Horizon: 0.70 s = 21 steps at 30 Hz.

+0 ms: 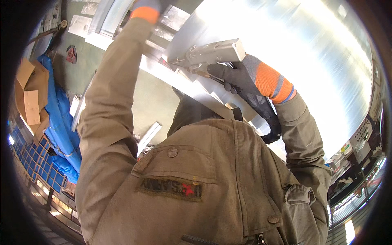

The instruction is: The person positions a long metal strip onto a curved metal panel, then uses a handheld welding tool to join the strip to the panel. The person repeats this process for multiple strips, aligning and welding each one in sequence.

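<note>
In my gloved right hand (241,75) is a grey, boxy welding gun (214,52), the dark fingers wrapped round its grip. Its narrow front end points left, down at the edge of a long, bright metal strip (175,81). A thin feed tube (206,74) runs under the gun, and a thick black cable (265,116) hangs from the hand toward my forearm. At the upper edge, my left hand (151,5) reaches over other metal profiles; motion blur and the picture's edge hide its fingers. Both gloves have orange cuffs.
A large shiny metal sheet (286,45) covers the right side. Long metal profiles (108,20) lie at the upper left. Farther left are an opened cardboard box (32,96), blue sheeting (61,122) and a wire mesh crate (32,163). A small metal channel (149,136) lies below the strip.
</note>
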Motion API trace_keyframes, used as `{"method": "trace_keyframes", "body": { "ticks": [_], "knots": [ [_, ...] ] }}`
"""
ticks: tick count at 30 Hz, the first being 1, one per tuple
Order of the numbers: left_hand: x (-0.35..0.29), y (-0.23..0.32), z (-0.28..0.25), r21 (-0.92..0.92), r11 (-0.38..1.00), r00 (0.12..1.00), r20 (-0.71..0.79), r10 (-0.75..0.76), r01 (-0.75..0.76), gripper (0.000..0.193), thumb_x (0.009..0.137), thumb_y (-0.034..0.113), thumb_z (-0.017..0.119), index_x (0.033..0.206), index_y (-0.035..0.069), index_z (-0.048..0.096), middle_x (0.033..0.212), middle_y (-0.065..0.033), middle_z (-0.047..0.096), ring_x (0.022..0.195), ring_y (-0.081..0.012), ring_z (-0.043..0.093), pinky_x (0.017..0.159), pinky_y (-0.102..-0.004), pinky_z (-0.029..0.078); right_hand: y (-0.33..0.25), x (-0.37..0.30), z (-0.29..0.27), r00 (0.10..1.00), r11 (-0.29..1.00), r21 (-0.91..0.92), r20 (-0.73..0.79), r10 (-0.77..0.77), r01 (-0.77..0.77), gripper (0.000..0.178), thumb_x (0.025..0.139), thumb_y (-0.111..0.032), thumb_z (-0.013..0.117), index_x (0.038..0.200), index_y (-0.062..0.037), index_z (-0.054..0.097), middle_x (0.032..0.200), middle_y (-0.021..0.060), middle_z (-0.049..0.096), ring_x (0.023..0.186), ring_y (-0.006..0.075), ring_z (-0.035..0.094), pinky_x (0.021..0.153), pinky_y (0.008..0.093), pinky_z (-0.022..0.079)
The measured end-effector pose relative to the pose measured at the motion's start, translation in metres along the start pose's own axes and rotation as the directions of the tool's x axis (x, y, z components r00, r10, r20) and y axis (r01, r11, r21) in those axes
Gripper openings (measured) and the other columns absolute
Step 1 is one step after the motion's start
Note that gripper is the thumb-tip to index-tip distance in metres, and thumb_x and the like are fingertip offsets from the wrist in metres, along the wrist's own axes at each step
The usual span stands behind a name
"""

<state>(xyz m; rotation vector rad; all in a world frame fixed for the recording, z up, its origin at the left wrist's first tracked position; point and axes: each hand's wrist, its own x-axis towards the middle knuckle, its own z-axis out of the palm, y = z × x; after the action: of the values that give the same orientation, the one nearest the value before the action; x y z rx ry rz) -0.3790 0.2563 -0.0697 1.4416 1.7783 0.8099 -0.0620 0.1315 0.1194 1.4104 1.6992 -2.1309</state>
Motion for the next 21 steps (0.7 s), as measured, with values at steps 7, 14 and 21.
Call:
{"method": "trace_keyframes", "body": {
  "ticks": [7, 14, 21],
  "knots": [
    [-0.064, -0.073, -0.161, 0.32, 0.908, 0.685, -0.726, 0.053, 0.269, 0.074, 0.089, 0.055, 0.075, 0.138, 0.001, 0.064, 0.137, -0.0247, 0.066, 0.124, -0.0417, 0.065, 0.108, -0.0449, 0.05, -0.022, 0.019, 0.01, 0.998, 0.998, -0.003, -0.013, 0.059, -0.059, 0.049, 0.106, -0.043, 0.065, 0.131, -0.0004, 0.069, 0.075, 0.0047, 0.068, 0.061, 0.0118, 0.062, 0.058, 0.0304, 0.052],
    [-0.088, -0.118, -0.137, 0.166, 0.858, 0.515, -0.847, -0.128, 0.486, 0.085, 0.092, 0.063, 0.067, 0.146, 0.0, 0.051, 0.139, -0.0247, 0.058, 0.125, -0.0436, 0.058, 0.106, -0.0505, 0.047, -0.019, 0.025, 0.022, 0.996, 0.996, -0.037, 0.024, 0.086, -0.085, 0.051, 0.105, -0.042, 0.066, 0.135, -0.0004, 0.065, 0.071, 0.0032, 0.064, 0.062, 0.01, 0.06, 0.058, 0.0298, 0.05],
    [-0.084, -0.07, -0.096, -0.305, 0.791, 0.318, -0.793, -0.519, 0.53, 0.087, 0.101, 0.069, 0.042, 0.139, -0.009, 0.059, 0.132, -0.0276, 0.066, 0.119, -0.0426, 0.063, 0.105, -0.0496, 0.047, -0.007, 0.03, 0.022, 0.985, 0.986, -0.029, 0.048, 0.163, -0.162, 0.048, 0.104, -0.036, 0.069, 0.136, -0.0003, 0.065, 0.079, 0.0031, 0.067, 0.068, 0.0091, 0.061, 0.061, 0.0288, 0.051]
  ]
}}
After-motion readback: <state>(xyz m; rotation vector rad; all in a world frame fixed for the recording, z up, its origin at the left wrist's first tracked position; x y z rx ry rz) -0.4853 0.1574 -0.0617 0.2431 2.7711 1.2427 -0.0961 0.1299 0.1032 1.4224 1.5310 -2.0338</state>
